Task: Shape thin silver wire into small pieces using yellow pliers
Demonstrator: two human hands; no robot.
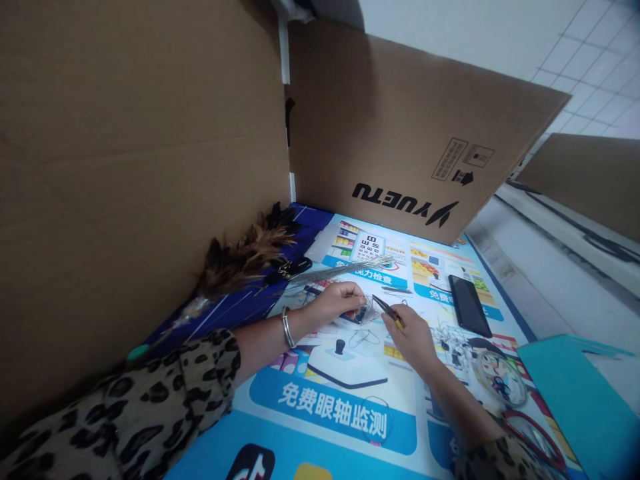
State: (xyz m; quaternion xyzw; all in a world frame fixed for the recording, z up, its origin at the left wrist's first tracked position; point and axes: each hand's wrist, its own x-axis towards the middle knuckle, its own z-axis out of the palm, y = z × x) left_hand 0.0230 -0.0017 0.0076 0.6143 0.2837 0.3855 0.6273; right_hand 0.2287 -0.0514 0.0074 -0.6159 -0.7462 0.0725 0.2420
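Observation:
My right hand (pixel 411 335) is closed around pliers (pixel 387 309) with yellow-and-black handles, their jaws pointing up and left. Just left of them, my left hand (pixel 336 305) has its fingers pinched together on what looks like thin wire; the fine ends are hard to make out. The plier tips are close to those fingertips, and I cannot tell if they touch the wire. Under my left hand lies a small dark item (pixel 356 316), partly hidden. Behind the hands, a bundle of long thin silver wires (pixel 345 268) is spread on the printed table cover (pixel 333 370).
Brown feathers (pixel 240 257) lie along the left cardboard wall (pixel 140 167), beside keys with a black fob (pixel 296 268). To the right are a black phone (pixel 469 305), a clear round coil (pixel 501 379), a red ring (pixel 535 437) and a teal folder (pixel 575 393). Another cardboard panel (pixel 390 133) stands behind.

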